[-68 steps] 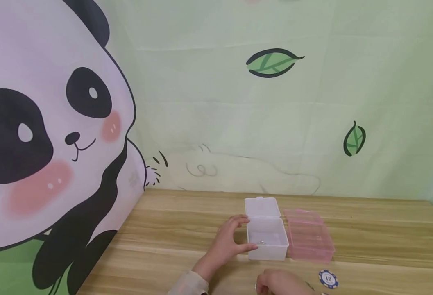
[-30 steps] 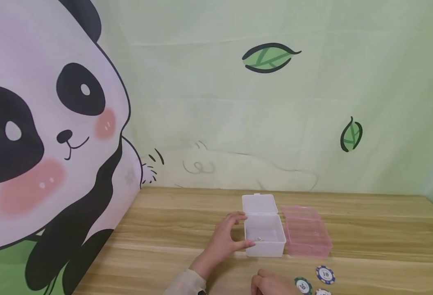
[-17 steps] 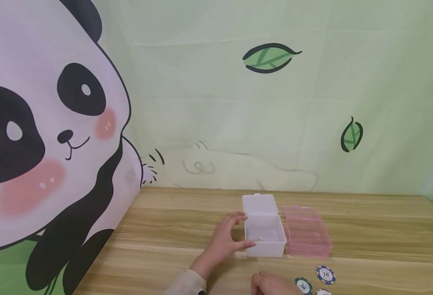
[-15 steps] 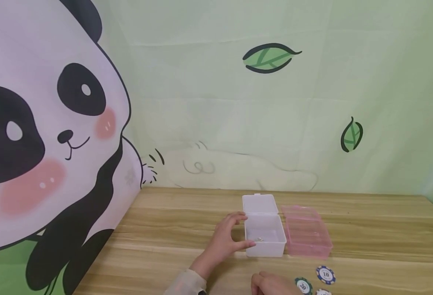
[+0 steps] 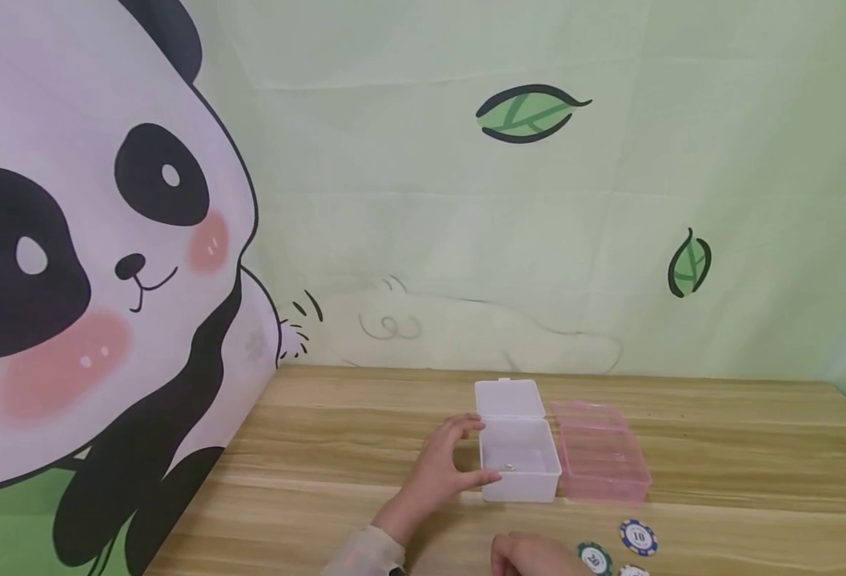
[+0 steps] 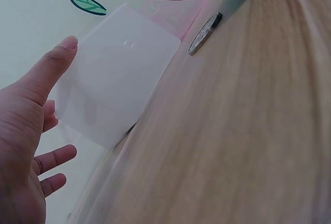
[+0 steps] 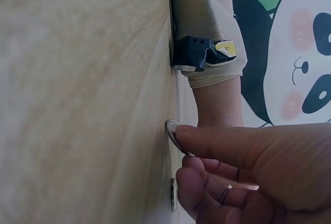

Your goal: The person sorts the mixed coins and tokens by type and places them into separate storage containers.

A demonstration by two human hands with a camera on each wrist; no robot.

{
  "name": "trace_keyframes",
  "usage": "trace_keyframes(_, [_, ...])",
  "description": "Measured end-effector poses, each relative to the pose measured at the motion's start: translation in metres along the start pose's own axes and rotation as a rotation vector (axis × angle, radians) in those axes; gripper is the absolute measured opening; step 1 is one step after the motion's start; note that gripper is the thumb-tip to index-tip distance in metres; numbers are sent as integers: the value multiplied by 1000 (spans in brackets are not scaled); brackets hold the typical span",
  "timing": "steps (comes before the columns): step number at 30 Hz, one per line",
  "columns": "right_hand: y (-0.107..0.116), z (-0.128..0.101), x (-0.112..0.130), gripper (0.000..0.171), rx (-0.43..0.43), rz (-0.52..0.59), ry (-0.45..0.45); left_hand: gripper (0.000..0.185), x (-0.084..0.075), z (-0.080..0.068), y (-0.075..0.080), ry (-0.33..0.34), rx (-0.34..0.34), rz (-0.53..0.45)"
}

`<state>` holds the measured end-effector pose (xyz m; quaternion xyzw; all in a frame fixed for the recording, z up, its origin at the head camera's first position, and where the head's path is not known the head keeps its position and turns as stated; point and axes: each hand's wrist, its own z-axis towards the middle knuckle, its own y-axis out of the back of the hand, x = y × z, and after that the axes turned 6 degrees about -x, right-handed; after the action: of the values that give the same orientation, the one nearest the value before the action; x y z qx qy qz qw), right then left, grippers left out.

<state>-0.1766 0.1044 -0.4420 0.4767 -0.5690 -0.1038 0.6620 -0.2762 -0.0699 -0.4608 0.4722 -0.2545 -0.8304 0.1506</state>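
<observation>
Left hand (image 5: 437,472): fingers spread, thumb and fingertips touching the left wall of the open white box (image 5: 519,472) on the table (image 5: 322,448). Right hand (image 5: 531,556), near table edge: thumb and forefinger pinch a coin (image 7: 173,131) on edge against the wood, beside the chips (image 5: 639,538).

desk (image 5: 336,448): light wood, w/ grain
centre: white box (image 5: 519,468), lid open; pink box (image 5: 601,464) touching its right side
front right: poker chips (image 5: 639,537)
</observation>
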Motion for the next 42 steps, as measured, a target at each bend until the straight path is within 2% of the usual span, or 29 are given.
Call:
trace_keyframes(9, [3,-2,1,10,15,15,89,65,1,0,-1,-14,-11,8])
trace_keyframes(16, [8,-8,5,13,-38,-8,162,66,0,0,-2,0,-3,-1])
trace_keyframes(24, [18,-11,4,12,-48,66,139,66,3,0,-3,-18,-13,-3])
trace_keyframes(30, [27,-10,2,9,-67,26,260,65,4,0,-1,-26,-17,-6])
trace_keyframes(39, [42,-9,4,11,-109,47,281,66,3,0,-1,-17,-10,8])
trace_keyframes(42, [46,-9,3,11,-144,29,333,65,3,0,-1,-31,-18,18])
